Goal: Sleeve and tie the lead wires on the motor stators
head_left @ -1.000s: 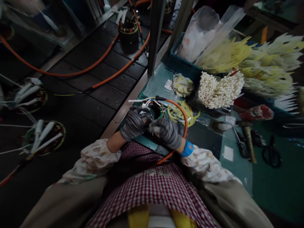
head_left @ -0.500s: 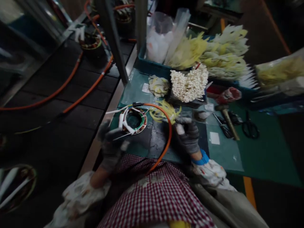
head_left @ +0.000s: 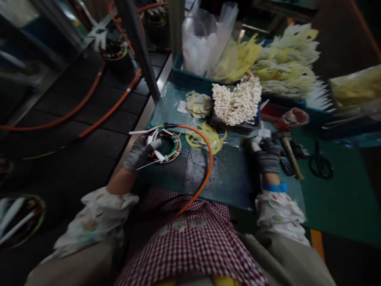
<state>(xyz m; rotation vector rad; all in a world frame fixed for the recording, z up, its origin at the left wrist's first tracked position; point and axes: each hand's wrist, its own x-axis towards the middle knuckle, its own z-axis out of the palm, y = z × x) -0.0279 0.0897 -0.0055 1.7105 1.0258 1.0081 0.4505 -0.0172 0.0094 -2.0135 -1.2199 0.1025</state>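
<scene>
A ring-shaped motor stator (head_left: 176,153) with copper windings, a green inner edge and white sleeved leads lies on the left part of the work mat. My left hand (head_left: 139,153), in a grey glove, holds its left side, with the thumb over the white sleeves. An orange cable (head_left: 210,159) joins the leads at the top of the ring and curves down to my lap. My right hand (head_left: 268,155), gloved too, is at the mat's right side beside the hammer (head_left: 290,155). Its fingers are curled and blurred; whatever they pinch is hidden.
Yellow loops (head_left: 206,139) lie right of the stator. Behind stand a bundle of white-tipped sleeves (head_left: 236,101), a rolled pale bundle (head_left: 199,104) and a blue bin (head_left: 184,77) of bags and sleeves. Scissors (head_left: 320,165) lie far right. A metal post (head_left: 138,47) rises at the left.
My left hand has moved up onto the stator's left side, which has shifted slightly up and left. My right hand has gone right, from near the yellow loops to beside the hammer.
</scene>
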